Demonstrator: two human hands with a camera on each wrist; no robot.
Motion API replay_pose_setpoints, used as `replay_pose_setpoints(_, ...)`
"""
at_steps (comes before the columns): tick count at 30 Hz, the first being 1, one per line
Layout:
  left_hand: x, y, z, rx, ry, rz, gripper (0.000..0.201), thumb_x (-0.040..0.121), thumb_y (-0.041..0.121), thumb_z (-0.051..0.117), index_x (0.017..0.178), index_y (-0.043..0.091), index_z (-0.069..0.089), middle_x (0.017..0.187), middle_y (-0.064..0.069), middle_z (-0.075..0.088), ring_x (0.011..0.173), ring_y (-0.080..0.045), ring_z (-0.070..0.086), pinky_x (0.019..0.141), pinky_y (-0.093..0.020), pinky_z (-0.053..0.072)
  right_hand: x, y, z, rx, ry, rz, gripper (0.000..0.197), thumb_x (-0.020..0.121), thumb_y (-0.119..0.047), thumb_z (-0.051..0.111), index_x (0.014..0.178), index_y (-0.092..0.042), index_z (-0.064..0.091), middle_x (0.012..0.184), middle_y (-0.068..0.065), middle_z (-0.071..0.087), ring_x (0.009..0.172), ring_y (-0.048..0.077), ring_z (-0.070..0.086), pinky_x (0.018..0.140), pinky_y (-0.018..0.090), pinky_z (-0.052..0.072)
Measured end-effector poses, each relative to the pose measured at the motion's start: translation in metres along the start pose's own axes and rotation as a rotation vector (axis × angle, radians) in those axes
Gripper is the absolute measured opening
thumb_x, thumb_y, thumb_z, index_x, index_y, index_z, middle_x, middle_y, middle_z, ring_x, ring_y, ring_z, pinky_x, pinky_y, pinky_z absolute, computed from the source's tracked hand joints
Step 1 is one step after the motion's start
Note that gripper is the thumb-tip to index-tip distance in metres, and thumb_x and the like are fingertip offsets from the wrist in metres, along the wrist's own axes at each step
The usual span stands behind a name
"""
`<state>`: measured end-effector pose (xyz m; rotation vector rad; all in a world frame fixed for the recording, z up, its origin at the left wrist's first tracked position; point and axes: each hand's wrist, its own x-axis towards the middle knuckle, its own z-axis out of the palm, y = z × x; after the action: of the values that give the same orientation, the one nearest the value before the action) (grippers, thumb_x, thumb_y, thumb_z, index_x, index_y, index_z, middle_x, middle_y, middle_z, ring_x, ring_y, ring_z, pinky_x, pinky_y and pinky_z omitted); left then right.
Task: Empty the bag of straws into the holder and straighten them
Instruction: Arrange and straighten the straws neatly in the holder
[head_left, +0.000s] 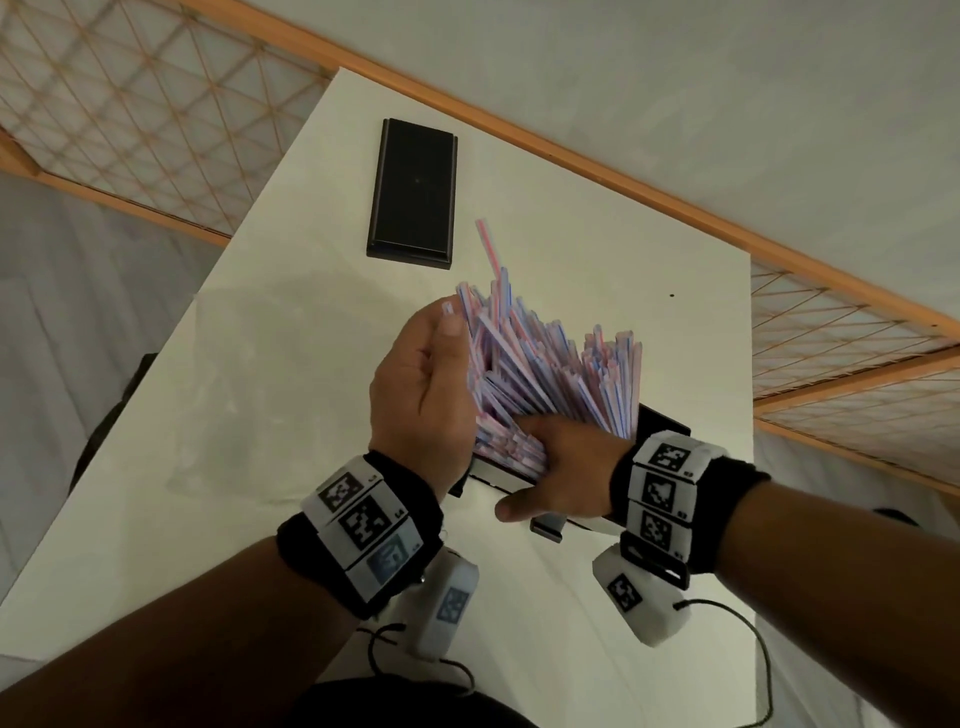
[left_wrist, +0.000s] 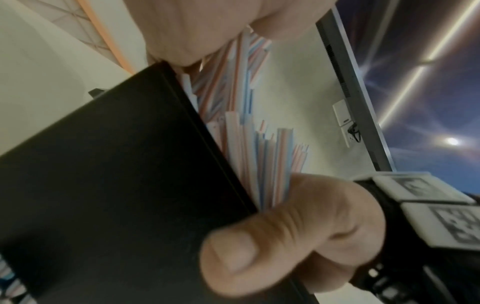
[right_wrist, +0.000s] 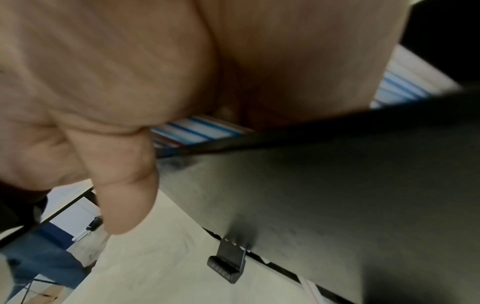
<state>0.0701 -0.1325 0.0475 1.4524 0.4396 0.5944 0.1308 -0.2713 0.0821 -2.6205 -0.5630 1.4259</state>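
- My right hand (head_left: 558, 475) covers the near rim of the holder (head_left: 662, 421) at centre frame in the head view, its fingers buried among the straws (head_left: 545, 364).
- My left hand (left_wrist: 207, 26) is cut off by the top edge in the left wrist view.
- Right wrist view is blurred.

Two hands are showing in the middle of the head view: one left hand (head_left: 421, 384) and one right hand (head_left: 566, 473). Straws (head_left: 545, 364) are fanning out between them in one big bunch, too many and too tangled to count. One black holder (head_left: 662, 421) is sitting under the bunch. One black lid (head_left: 413, 189) is lying toward the upper left of the frame. Two marker wristbands are showing, one on each wrist. One white tabletop (head_left: 260, 389) is carrying everything.
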Motion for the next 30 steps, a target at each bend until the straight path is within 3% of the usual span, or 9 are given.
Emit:
replay_pose_setpoints(3,-0.002,0.002,0.001,0.002,0.013,-0.006,0.036,0.106,0.027,0.040,0.107,-0.001,0.063,0.086,-0.019,0.065,0.076,-0.021,0.060,0.071,-0.044,0.052,0.007,0.002,0.002,0.070,-0.030,0.006,0.107,0.072,-0.052,0.083,0.156,-0.028,0.020,0.160,-0.009,0.028,0.145,0.015,0.031,0.117,0.031,0.028)
replay_pose_setpoints(5,-0.002,0.003,0.003,0.014,0.015,-0.047,0.028,0.103,0.029,0.047,0.107,0.005,0.060,0.075,0.008,0.060,0.067,-0.001,0.054,0.064,-0.021,0.045,0.010,0.002,0.002,0.084,-0.022,0.005,0.106,0.071,-0.051,0.084,0.155,-0.028,0.024,0.156,-0.012,0.033,0.143,0.015,0.034,0.116,0.031,0.030)
replay_pose_setpoints(7,-0.002,0.000,0.004,0.038,-0.002,-0.067,0.025,0.102,0.028,0.049,0.112,0.006,0.057,0.078,0.014,0.059,0.064,0.000,0.054,0.063,-0.015,0.042,0.009,0.000,0.001,0.095,-0.021,0.001,0.096,0.070,-0.049,0.085,0.150,-0.029,0.035,0.147,-0.013,0.044,0.139,0.014,0.041,0.112,0.029,0.033)
replay_pose_setpoints(12,0.003,0.002,0.005,0.050,0.022,-0.063,0.046,0.102,0.038,0.042,0.135,0.007,0.050,0.108,-0.019,0.067,0.080,-0.008,0.059,0.074,-0.020,0.048,0.010,0.001,-0.002,0.139,-0.040,0.007,0.104,0.074,-0.051,0.082,0.155,-0.023,0.024,0.157,-0.012,0.031,0.144,0.013,0.030,0.100,0.016,0.020)
replay_pose_setpoints(16,0.000,0.010,0.008,0.027,-0.023,-0.118,0.064,0.091,0.056,0.051,0.139,0.012,0.049,0.129,-0.007,0.065,0.116,-0.021,0.065,0.097,-0.043,0.056,0.008,-0.001,-0.001,0.185,-0.023,-0.046,0.084,0.076,-0.049,0.080,0.147,-0.028,0.040,0.134,-0.023,0.042,0.131,0.007,0.040,0.098,0.013,0.022)
replay_pose_setpoints(18,0.001,0.011,0.008,0.057,-0.029,-0.113,0.063,0.088,0.053,0.061,0.136,0.014,0.050,0.126,-0.002,0.066,0.113,-0.019,0.067,0.096,-0.047,0.056,0.008,-0.001,-0.001,0.257,0.004,-0.072,0.047,0.072,-0.049,0.084,0.112,-0.043,0.059,0.111,-0.032,0.054,0.111,0.002,0.052,0.090,0.012,0.034)
replay_pose_setpoints(20,0.003,0.010,0.008,0.082,-0.007,-0.105,0.058,0.088,0.045,0.067,0.133,0.014,0.051,0.122,0.000,0.064,0.107,-0.014,0.067,0.092,-0.042,0.058,0.010,0.001,0.001,0.290,0.047,-0.119,0.034,0.066,-0.054,0.087,0.089,-0.037,0.068,0.091,-0.021,0.071,0.090,0.003,0.064,0.077,0.017,0.043)
replay_pose_setpoints(23,0.006,0.011,0.007,0.150,0.007,-0.092,0.057,0.089,0.036,0.071,0.135,0.013,0.048,0.122,0.004,0.058,0.101,-0.002,0.060,0.088,-0.024,0.055,0.012,0.006,0.003,0.317,0.096,-0.142,0.051,0.056,-0.063,0.085,0.084,-0.023,0.073,0.080,-0.007,0.074,0.076,0.010,0.069,0.071,0.030,0.055)
replay_pose_setpoints(30,-0.001,0.005,0.002,0.313,-0.092,-0.168,0.088,0.077,0.021,0.087,0.148,0.021,0.036,0.135,0.013,0.052,0.121,-0.014,0.061,0.103,-0.040,0.053,0.007,0.001,0.013,-0.031,0.275,-0.046,0.070,0.056,-0.089,0.059,0.066,-0.020,0.054,0.053,-0.004,0.053,0.053,0.012,0.053,0.062,0.032,0.045)
